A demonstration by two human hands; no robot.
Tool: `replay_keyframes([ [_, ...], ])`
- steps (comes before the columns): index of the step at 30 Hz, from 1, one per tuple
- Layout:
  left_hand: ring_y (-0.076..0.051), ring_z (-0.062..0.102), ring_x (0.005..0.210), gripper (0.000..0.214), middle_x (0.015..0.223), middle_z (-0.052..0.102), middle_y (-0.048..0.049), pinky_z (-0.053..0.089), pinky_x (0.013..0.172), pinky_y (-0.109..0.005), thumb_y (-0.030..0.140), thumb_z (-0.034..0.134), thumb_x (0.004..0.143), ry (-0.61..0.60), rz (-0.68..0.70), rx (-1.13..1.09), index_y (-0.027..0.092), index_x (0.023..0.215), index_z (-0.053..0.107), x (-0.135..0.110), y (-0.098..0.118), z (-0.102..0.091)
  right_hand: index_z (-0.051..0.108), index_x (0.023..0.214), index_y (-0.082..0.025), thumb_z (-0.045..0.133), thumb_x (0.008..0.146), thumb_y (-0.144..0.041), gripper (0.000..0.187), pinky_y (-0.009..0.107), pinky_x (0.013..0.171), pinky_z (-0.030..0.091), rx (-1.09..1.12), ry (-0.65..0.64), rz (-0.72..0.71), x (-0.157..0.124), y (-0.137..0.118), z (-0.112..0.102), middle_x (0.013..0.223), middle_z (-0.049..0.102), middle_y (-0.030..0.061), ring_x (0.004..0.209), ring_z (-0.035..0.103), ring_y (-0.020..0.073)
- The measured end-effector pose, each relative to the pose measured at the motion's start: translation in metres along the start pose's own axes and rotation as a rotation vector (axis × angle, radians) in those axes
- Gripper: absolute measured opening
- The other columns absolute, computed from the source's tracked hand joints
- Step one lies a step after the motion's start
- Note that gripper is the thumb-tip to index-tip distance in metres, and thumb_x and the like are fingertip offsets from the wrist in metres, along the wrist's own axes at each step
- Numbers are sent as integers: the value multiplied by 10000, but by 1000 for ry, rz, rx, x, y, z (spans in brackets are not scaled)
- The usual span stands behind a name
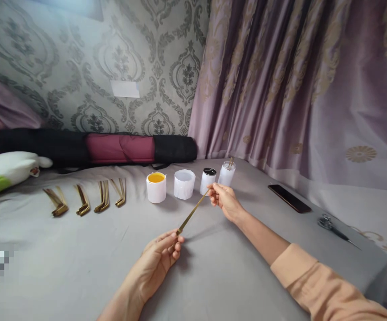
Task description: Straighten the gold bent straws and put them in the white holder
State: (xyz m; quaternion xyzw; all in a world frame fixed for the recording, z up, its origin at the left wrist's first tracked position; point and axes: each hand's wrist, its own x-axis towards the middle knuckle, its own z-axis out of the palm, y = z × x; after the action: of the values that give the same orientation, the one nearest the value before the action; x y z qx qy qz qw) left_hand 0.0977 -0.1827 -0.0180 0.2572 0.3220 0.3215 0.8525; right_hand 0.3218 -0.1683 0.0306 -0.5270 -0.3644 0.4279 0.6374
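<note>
We recorded a grey sheet (89, 272) carrying everything. A long rolled bag (120, 148) lay along its far edge. Near the sheet's middle, the left hand (161, 252) had thumb and fingertips pinched on the near end of a thin strip (193, 213); the right hand (225, 200) gripped the far end likewise.

Main hazard, in our judgement: the right hand was just in front of the dark-topped tub (205, 182), so a sudden sideways jerk could tip it, the soft sheet giving poor footing. The yellow-topped tub (156, 191), pale tub (184, 188) and jar (227, 174) stood in the same row, so they might spill too. The phone (289, 198), near the right edge, could catch splashes. Four folded bundles (102, 198) towards the left edge looked safer.

Smallest: the strip, slanting between both hands. Too hard a pull might split it; a loose pinch might drop it.
</note>
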Motion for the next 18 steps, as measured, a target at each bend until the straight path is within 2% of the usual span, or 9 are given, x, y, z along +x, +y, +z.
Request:
replay_keyframes([
  [18,-81,531,629,133,832,586,-95,463,532,-183,138,597,723,14,4,-30,93,847,583,2,0,-2,567,741,-144,603,684,-383,249,169,386,328,-87,3,11,-6,-4,-12,621,553,-13,436,430,38],
])
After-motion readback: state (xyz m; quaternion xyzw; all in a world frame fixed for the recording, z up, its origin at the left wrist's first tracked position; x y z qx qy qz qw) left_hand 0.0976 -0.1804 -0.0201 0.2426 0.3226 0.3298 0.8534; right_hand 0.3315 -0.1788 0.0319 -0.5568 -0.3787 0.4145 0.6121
